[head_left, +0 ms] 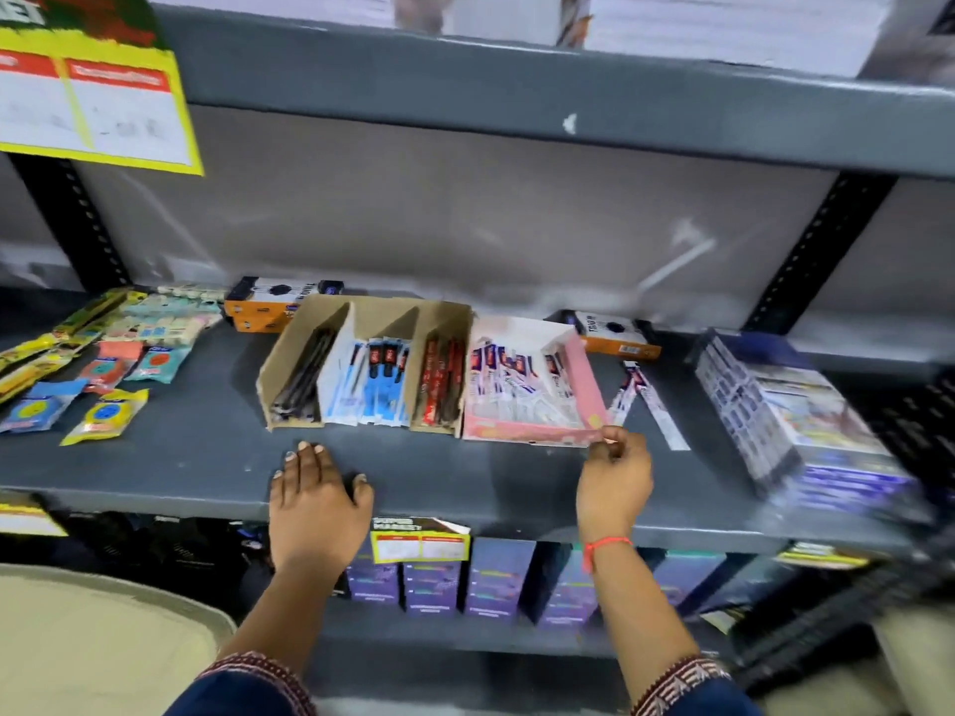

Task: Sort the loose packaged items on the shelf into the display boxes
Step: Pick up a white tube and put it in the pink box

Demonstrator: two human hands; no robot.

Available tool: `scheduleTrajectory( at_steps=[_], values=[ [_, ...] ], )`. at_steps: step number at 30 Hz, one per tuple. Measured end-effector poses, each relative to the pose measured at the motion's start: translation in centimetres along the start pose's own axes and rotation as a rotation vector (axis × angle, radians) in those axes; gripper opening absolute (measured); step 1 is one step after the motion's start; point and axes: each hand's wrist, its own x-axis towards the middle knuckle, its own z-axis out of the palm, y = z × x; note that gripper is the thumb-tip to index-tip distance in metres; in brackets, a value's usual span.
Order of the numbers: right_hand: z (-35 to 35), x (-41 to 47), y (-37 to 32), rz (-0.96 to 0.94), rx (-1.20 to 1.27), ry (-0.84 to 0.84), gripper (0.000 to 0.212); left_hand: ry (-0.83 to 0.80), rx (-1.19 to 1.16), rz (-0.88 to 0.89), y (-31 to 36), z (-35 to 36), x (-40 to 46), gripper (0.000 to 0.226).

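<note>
A brown cardboard display box (pixel 289 354) stands mid-shelf, its slots holding black, blue and red packaged pens. Touching its right side is a pink display box (pixel 584 385) with white and purple packets. Two loose white-purple packets (pixel 648 400) lie just right of the pink box. My left hand (pixel 315 488) rests flat on the shelf in front of the brown box, fingers spread, holding nothing. My right hand (pixel 615 467) is at the pink box's front right corner, fingertips pinched together at the corner; whether they grip the box edge is unclear.
Loose yellow, blue and orange packets (pixel 103 385) are scattered at the shelf's left. Orange-black boxes (pixel 268 304) sit behind the brown box, another (pixel 615 335) behind the pink one. A blue-white carton stack (pixel 790 410) stands at the right. The grey shelf (pixel 439 483) runs across the front.
</note>
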Motion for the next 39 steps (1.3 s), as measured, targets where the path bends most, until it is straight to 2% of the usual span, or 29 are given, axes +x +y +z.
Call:
scheduleTrajectory(
  at_steps=[5,10,13,23,27,30,32,35,39],
  values=[
    [-3.7,6.0,0.9,-0.074,-0.295,0.021,0.026,-0.022,-0.012,0.033,3.6,0.7,-1.2,0.065],
    [-4.9,10.4,1.2,-0.093,-0.691,-0.185,0.038,-0.032,-0.022,0.019,6.3,1.6,-1.8,0.067],
    [-4.6,12.4,1.3,-0.097,-0.826,-0.282,0.042,-0.017,0.001,0.009,6.5,2.0,-1.7,0.068],
    [-3.7,17.6,0.8,0.045,-0.744,-0.533,0.027,0.035,0.034,-0.001,6.4,2.6,-1.7,0.067],
    [-3.7,18.3,1.0,0.078,-0.695,-0.534,0.008,0.031,0.034,-0.001,6.4,2.6,-1.7,0.066],
    [-3.6,19.2,1.1,0.096,-0.68,-0.558,0.014,0.033,0.033,-0.003,6.4,2.5,-1.6,0.066],
    [-3.8,19.2,0.6,0.111,-0.697,-0.593,0.008,0.044,0.036,-0.002,6.4,2.5,-1.6,0.065],
    [-3.9,19.3,0.8,0.122,-0.674,-0.62,0.033,0.048,0.049,-0.001,6.5,2.4,-1.7,0.068],
    [-4.0,19.3,0.8,0.15,-0.65,-0.671,0.031,0.052,0.045,-0.004,6.5,2.3,-1.7,0.079]
  ],
)
